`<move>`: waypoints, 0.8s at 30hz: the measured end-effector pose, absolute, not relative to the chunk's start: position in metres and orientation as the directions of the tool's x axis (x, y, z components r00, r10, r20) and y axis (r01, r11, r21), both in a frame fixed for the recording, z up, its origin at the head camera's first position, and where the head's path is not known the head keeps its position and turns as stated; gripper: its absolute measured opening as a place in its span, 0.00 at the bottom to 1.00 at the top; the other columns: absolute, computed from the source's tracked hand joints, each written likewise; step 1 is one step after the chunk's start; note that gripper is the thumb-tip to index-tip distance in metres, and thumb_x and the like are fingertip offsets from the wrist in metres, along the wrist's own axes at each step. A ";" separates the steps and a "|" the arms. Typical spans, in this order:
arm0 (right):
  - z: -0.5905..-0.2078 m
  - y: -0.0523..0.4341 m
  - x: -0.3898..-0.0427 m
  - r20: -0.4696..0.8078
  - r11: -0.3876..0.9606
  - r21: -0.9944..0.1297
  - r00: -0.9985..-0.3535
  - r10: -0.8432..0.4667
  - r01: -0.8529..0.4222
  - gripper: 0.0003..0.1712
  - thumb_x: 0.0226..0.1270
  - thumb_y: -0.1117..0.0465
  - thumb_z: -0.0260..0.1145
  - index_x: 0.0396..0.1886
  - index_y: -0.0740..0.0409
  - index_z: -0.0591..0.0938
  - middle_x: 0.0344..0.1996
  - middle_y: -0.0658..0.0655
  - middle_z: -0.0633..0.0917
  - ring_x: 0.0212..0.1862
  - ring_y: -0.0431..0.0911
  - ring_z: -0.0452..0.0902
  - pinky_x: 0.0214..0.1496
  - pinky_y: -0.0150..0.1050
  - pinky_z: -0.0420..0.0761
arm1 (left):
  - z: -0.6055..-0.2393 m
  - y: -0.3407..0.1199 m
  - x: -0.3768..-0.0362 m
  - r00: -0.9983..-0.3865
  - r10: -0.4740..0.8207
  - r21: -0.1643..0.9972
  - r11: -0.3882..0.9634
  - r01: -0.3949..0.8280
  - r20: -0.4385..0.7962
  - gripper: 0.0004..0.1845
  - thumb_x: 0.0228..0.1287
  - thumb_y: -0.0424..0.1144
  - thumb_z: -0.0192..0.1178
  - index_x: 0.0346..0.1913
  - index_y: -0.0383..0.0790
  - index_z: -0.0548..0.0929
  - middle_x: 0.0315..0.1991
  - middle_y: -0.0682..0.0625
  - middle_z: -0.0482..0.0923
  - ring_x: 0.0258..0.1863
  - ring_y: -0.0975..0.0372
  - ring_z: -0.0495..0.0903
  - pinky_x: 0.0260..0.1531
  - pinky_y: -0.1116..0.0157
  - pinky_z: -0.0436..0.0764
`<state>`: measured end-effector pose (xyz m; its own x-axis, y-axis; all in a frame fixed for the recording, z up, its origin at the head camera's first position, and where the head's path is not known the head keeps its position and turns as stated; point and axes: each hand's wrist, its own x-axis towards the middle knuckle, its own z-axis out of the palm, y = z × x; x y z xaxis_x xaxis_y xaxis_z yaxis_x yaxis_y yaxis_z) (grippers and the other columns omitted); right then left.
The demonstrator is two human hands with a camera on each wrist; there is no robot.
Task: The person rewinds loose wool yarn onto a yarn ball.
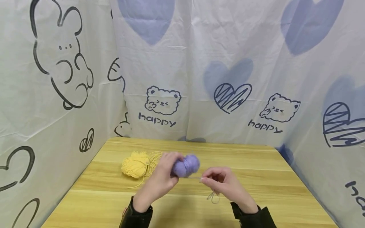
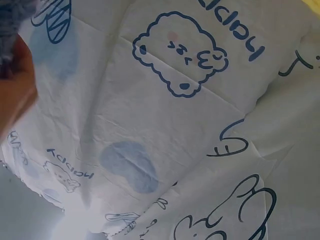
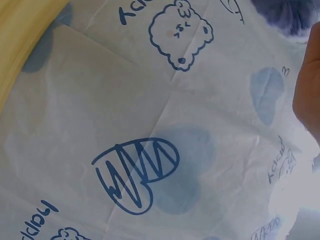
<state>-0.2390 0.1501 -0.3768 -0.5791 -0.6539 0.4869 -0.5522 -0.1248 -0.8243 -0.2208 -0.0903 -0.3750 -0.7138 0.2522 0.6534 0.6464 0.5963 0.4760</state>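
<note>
Head view: a purple yarn ball (image 1: 186,165), seemingly well wound, is gripped by left-hand fingers (image 1: 168,164); its strand (image 1: 194,177) is pinched by right-hand fingers (image 1: 212,177); loose tail (image 1: 214,197) is left unwound.

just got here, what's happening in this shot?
A person's left hand grips a small purple yarn ball above the light wooden table. The right hand pinches a thin strand running from that ball, with a loose loop hanging below it. A yellow yarn bundle lies partly unravelled on the table, left of the hands.
</note>
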 end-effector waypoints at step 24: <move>-0.396 0.130 -0.254 0.374 0.072 -0.862 -0.725 -0.578 -0.502 0.07 0.69 0.69 0.56 0.33 0.68 0.79 0.19 0.43 0.70 0.20 0.32 0.58 0.19 0.34 0.61 | -0.363 -0.099 -0.212 -0.766 0.202 0.777 0.036 0.628 0.610 0.33 0.43 0.21 0.70 0.52 0.35 0.65 0.55 0.41 0.71 0.52 0.63 0.75 0.55 0.68 0.78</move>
<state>-0.2543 0.1303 -0.3961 -0.7252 -0.5779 0.3742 -0.5022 0.0721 -0.8618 -0.2121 -0.0986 -0.3630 -0.7662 0.2020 0.6100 0.6282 0.0357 0.7772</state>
